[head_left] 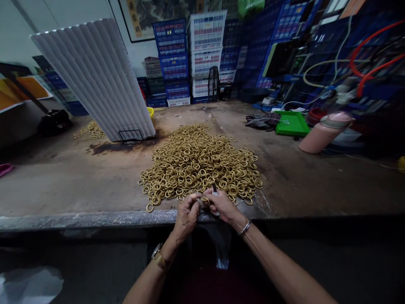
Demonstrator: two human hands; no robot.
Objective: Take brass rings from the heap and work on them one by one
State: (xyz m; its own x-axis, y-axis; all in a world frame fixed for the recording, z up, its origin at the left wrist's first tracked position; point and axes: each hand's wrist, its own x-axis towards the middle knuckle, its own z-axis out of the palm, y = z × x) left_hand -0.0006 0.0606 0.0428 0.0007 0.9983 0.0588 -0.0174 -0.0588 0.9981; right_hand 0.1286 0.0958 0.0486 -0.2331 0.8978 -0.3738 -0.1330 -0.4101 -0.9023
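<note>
A wide heap of brass-coloured rings (202,162) lies on the worktable (278,177), reaching close to its front edge. At that edge my left hand (187,214) is closed, its fingertips pinched on a ring that shows between the two hands. My right hand (223,206) meets it there, closed around a small tool with a dark tip (214,188) and a pale body, right by the same ring. The fingers partly hide the ring and most of the tool.
A tall corrugated white panel (95,80) stands in a wire holder at the left, with more rings (91,130) behind it. A green tray (291,123) and a pink bottle (325,133) are at the right. Stacked crates (207,31) line the back.
</note>
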